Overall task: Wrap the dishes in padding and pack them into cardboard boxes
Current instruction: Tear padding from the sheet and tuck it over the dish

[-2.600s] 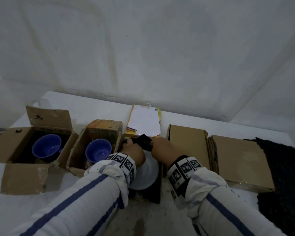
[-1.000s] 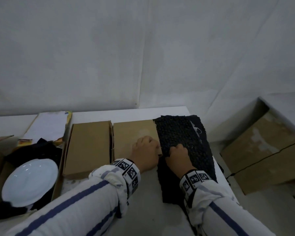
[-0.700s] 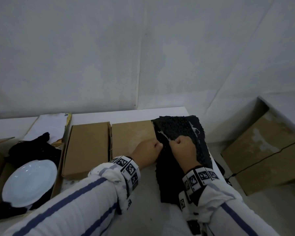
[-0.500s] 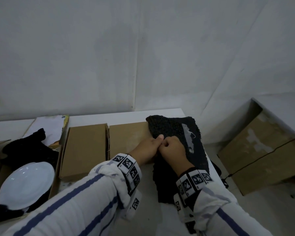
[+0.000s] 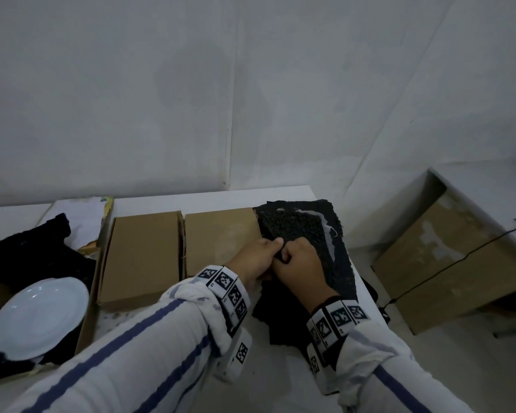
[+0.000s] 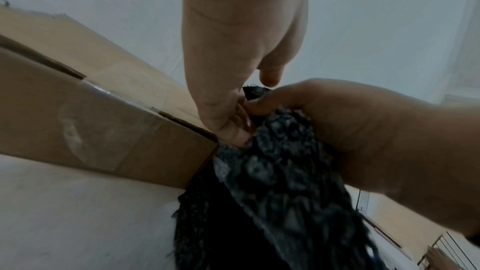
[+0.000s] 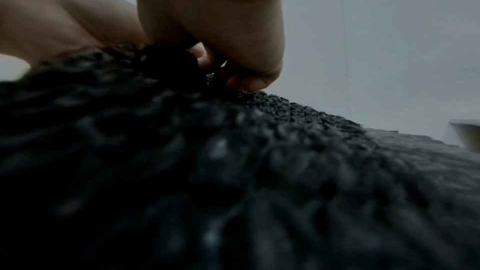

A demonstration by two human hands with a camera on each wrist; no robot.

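A pile of black bubble padding [image 5: 298, 231] lies at the table's right end, beside a closed cardboard box [image 5: 221, 236]. My left hand [image 5: 262, 257] and right hand [image 5: 295, 260] meet at the padding's left edge, and both pinch the top sheet. In the left wrist view my left hand [image 6: 233, 114] nips the padding [image 6: 280, 171] against the box corner [image 6: 130, 141]. The right wrist view shows my right hand [image 7: 233, 73] curled onto the padding [image 7: 259, 171]. A white plate [image 5: 39, 317] lies on black padding [image 5: 27, 251] in an open box at the far left.
A second closed cardboard box [image 5: 143, 248] stands left of the first. White paper [image 5: 84, 216] lies at the back left. Past the table's right edge, a large cardboard box [image 5: 447, 269] stands on the floor with a black cable [image 5: 471, 254] across it.
My hands left the plate in its box and went right to the padding pile. They drew together at its left edge and took hold of the top sheet.
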